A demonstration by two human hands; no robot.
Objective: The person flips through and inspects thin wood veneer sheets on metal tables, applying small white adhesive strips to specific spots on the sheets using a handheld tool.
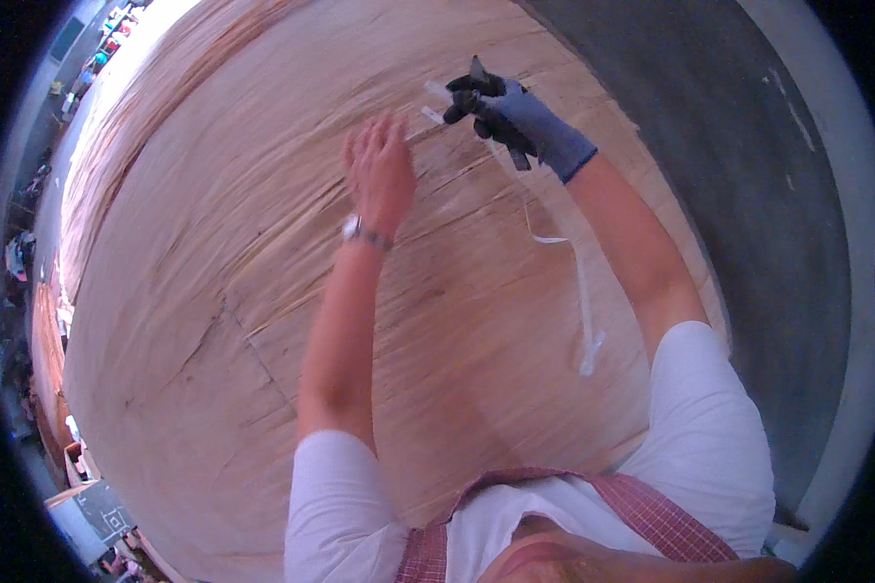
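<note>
At twelve o'clock on the veneer sheet (262,291), the bare left hand (381,170) presses flat, fingers together. The gloved right hand (501,112) pinches white tape (581,291); the dangling tail could stick crooked.

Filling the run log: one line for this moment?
left hand: bare, flat on veneer sheet | right hand: gloved, grips white tape strip | strip trails down

- We see a dark grey floor (749,194) along the right of the frame.
- Far left, we make out cluttered, colourful goods (29,262) in bright daylight.
</note>
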